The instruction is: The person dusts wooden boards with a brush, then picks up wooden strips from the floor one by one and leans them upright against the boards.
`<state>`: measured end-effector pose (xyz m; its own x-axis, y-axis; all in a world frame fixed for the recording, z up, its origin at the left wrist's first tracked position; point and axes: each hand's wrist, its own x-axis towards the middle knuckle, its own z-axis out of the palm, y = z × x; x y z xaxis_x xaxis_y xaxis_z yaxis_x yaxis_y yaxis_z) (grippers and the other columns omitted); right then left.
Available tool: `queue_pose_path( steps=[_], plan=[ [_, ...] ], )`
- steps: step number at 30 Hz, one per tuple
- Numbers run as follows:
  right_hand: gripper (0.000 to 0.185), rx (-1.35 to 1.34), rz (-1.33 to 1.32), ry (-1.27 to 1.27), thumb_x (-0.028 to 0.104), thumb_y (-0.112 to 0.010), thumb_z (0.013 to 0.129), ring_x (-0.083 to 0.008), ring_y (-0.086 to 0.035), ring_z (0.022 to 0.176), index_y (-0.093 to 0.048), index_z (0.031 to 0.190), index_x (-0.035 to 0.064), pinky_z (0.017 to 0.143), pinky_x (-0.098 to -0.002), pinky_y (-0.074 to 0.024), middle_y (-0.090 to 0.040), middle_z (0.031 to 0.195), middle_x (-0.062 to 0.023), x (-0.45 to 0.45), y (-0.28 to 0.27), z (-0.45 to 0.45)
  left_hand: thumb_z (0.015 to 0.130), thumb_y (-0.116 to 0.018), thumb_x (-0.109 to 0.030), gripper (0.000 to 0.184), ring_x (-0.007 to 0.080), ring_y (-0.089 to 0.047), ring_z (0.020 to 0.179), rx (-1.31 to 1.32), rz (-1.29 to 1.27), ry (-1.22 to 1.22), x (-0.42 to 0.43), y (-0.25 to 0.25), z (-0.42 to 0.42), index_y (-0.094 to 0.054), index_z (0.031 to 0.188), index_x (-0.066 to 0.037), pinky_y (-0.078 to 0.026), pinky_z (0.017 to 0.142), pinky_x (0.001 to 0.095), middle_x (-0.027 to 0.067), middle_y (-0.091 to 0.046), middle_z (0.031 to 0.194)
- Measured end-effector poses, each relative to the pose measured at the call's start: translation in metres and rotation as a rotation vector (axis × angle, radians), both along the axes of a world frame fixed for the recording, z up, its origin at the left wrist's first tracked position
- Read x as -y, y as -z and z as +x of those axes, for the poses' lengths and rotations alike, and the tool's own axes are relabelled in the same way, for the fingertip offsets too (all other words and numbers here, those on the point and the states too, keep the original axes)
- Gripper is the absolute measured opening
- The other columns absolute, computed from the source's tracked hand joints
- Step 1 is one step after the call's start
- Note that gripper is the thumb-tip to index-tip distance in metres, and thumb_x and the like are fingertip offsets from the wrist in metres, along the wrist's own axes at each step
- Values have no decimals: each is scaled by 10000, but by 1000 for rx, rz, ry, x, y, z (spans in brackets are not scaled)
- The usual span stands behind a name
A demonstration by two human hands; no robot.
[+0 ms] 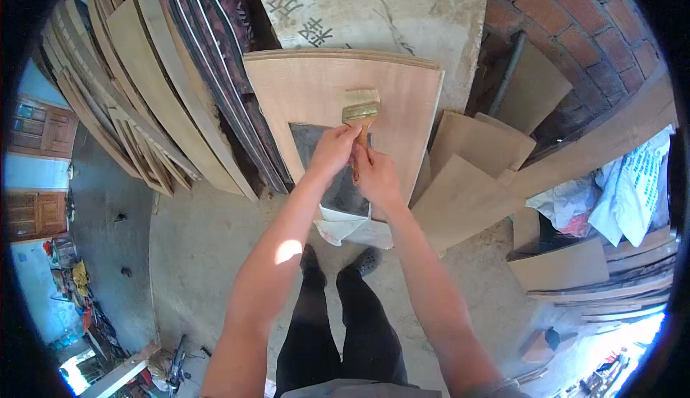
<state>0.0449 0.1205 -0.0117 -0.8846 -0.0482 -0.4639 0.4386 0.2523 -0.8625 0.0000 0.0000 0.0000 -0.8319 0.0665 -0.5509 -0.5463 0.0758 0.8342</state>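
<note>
A wide flat paintbrush (361, 107), pale bristles pointing away from me, is above a light wooden board (287, 81). My right hand (377, 175) is closed around its wooden handle. Fingers of my left hand (333, 152) are closed at the upper handle, just below the metal band, and touch my right fingers. Whether the bristles touch the board I cannot tell. Under my hands lies a dark grey rectangular sheet (345, 200), partly hidden by them. White crumpled paper or plastic (352, 231) sticks out at the board's near edge.
Long wooden planks (154, 74) and dark patterned padded pieces (223, 67) lean on the left. A large marked panel (388, 10) stands behind the board. Brown panels (467, 182) lean on the right, near a brick wall (575, 31) and white plastic sacks (632, 189).
</note>
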Motion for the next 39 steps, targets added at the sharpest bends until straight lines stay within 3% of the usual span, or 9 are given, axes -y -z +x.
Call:
queue_pose_path(
  steps=[2, 5, 6, 12, 17, 19, 23, 32, 39],
  plan=[
    [428, 230, -338, 113, 401, -467, 1020, -152, -449, 392, -559, 812, 38, 384, -291, -353, -572, 607, -90, 7, -21, 9, 889, -611, -365, 397, 159, -603, 666, 54, -52, -46, 1, -7, 12, -677, 920, 25, -461, 592, 306, 87, -663, 774],
    [428, 395, -565, 151, 402, -464, 1023, -128, -426, 385, -548, 794, 51, 372, -285, -331, -544, 590, -76, -13, -47, 4, 895, -594, -328, 353, 165, -590, 642, 137, -9, -74, -17, -8, 11, -667, 877, 17, -452, 588, 306, 70, -644, 728],
    [428, 336, -573, 139, 405, -465, 1022, -122, -426, 386, -552, 797, 52, 372, -282, -332, -546, 591, -71, -16, -55, 2, 901, -600, -383, 370, 149, -568, 541, 87, -7, 23, -15, -12, 6, -640, 833, -22, -406, 437, 308, 81, -628, 721],
    [435, -40, -442, 97, 416, -460, 1023, -119, -466, 407, -565, 805, 54, 384, -279, -361, -567, 609, -56, -32, -104, -31, 940, -588, -378, 335, 109, -569, 671, -512, 5, -76, -40, -79, -39, -629, 868, -54, -455, 589, 269, 24, -604, 737],
    [417, -60, -147, 2, 360, -448, 1034, -124, -515, 439, -574, 810, 32, 405, -272, -403, -542, 586, -26, -36, -29, -5, 957, -584, -378, 312, 91, -532, 714, -116, 325, -256, -57, -20, 7, -624, 912, -73, -442, 640, 264, -9, -574, 780],
    [394, 57, -219, 5, 355, -468, 1031, -103, -518, 465, -586, 853, 23, 407, -264, -402, -543, 606, -15, -42, -6, 25, 962, -582, -379, 322, 87, -522, 683, -164, 180, -205, -54, 47, 34, -624, 874, -73, -433, 606, 261, -15, -556, 743],
    [363, 167, -260, -95, 361, -505, 1020, -85, -511, 507, -592, 900, 30, 410, -261, -391, -554, 655, -11, -50, 16, 48, 970, -582, -360, 370, 83, -520, 583, -138, 56, -190, -40, 70, 68, -619, 814, -26, -401, 478, 284, 15, -574, 694],
    [362, -5, -339, -43, 335, -568, 986, -93, -527, 474, -625, 866, -1, 389, -241, -375, -575, 635, -36, -1, -110, -43, 974, -580, -328, 366, 69, -460, 633, -347, 251, -562, -11, -56, -15, -596, 765, -28, -383, 568, 256, 1, -547, 682],
    [336, 26, -227, 6, 315, -551, 991, -83, -470, 432, -626, 827, 32, 378, -236, -331, -552, 612, -19, 61, -157, -109, 946, -599, -318, 354, 81, -475, 616, -259, 203, -484, 46, -89, -84, -628, 782, -6, -373, 546, 262, 14, -562, 686]
  ],
)
